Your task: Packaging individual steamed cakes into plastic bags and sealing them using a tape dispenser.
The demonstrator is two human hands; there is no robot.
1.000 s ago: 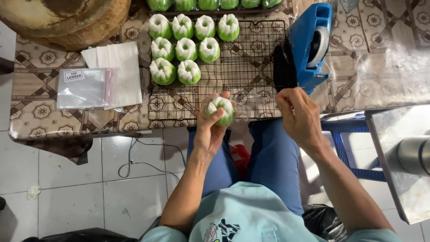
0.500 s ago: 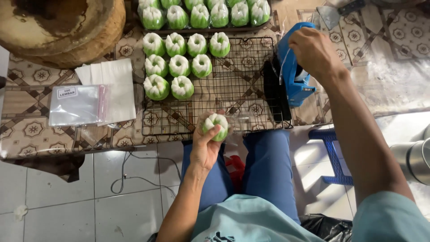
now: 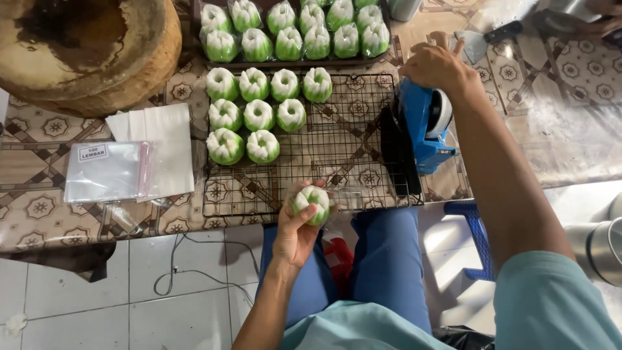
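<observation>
My left hand (image 3: 297, 227) holds a green and white ring-shaped cake in a clear plastic bag (image 3: 313, 202) over the near edge of a black wire rack (image 3: 337, 155). Several more unwrapped cakes (image 3: 258, 115) sit in rows on the rack's far left part. My right hand (image 3: 435, 65) rests on top of a blue tape dispenser (image 3: 422, 124) standing at the rack's right side, fingers curled over it.
A tray of bagged cakes (image 3: 291, 32) lies beyond the rack. A stack of clear plastic bags (image 3: 110, 172) and white paper (image 3: 159, 139) lie left of it. A round wooden block (image 3: 84, 45) is far left. A blue stool (image 3: 470, 227) and metal pot (image 3: 599, 246) stand at the right.
My right hand has gone from near my lap up to the tape dispenser and settled on its top. My left hand keeps the bagged cake in about the same place.
</observation>
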